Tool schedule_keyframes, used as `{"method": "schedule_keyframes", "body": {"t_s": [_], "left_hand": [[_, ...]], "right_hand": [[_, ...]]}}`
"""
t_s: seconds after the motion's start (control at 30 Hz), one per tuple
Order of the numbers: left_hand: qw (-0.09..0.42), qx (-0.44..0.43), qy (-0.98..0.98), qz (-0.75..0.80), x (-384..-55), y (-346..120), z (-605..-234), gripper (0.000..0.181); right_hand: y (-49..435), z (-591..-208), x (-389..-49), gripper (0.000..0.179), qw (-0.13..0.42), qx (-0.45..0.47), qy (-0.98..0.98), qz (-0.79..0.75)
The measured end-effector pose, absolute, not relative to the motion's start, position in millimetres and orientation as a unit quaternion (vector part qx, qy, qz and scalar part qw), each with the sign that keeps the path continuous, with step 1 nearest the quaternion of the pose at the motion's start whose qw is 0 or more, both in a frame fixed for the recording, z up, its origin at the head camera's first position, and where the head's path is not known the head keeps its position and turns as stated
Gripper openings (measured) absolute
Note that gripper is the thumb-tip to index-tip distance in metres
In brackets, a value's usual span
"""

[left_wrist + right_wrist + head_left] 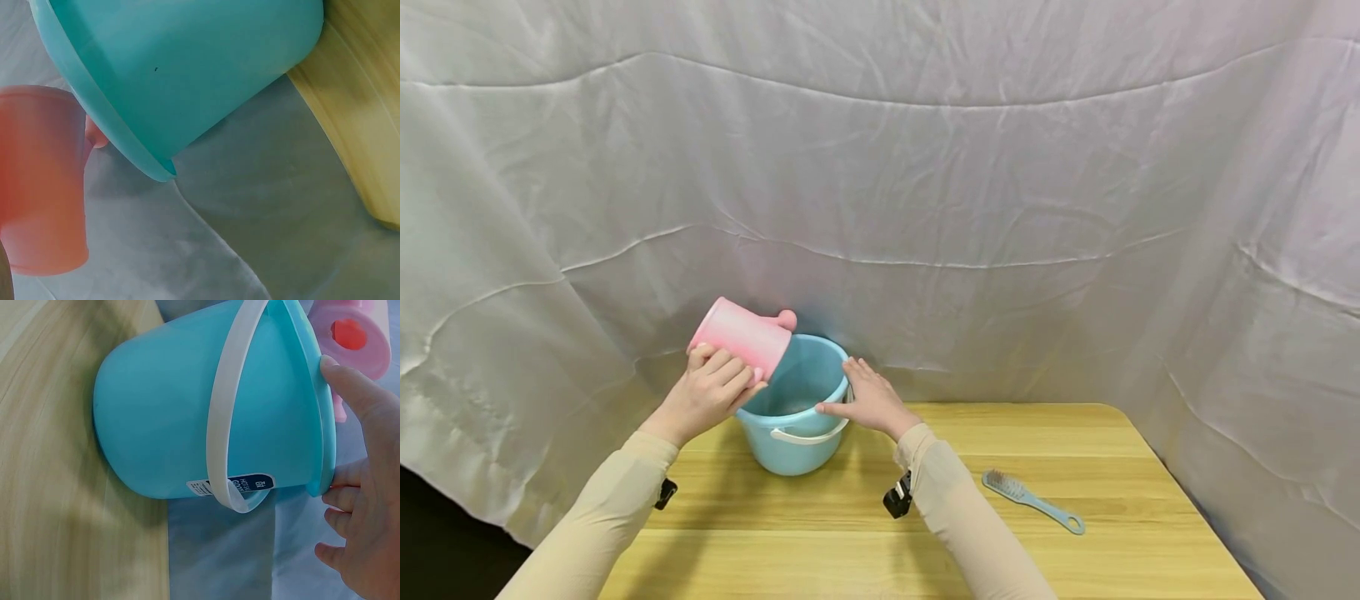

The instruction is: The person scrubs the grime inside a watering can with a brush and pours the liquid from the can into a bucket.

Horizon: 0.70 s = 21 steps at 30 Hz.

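A small pink watering can (741, 333) is held tilted in my left hand (711, 392), its end over the left side of a light blue bucket (790, 454). In the right wrist view, the can's round end shows a flower-shaped opening. A rounded knob-like spout sticks out on its far side. My right hand (369, 481) holds the bucket's rim on the right, thumb on the near edge and fingers farther round. The bucket stands upright, its white handle (224, 400) hanging down in front. Most of the left hand lies outside the left wrist view.
A blue hairbrush (1033, 502) lies on the wooden table (1120, 500) to the right of the right forearm. A grey cloth (1000, 208) hangs close behind the bucket and along both sides.
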<state>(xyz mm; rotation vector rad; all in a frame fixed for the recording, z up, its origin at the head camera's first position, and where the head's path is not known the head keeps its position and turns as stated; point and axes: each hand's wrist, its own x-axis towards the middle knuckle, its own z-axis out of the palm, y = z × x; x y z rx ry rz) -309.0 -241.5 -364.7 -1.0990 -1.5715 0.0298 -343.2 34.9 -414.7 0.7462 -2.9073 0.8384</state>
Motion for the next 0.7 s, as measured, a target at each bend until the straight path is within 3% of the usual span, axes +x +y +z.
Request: {"method": "schedule_keyframes", "body": {"t_s": [0.7], "left_hand": [[0.575,-0.473,-0.666,0.04,-311.8,-241.6,-367.9,0.028]], "right_hand": [[35.3,-415.3,-341.9,0.101,0.015,0.237,-0.935,0.264]]}}
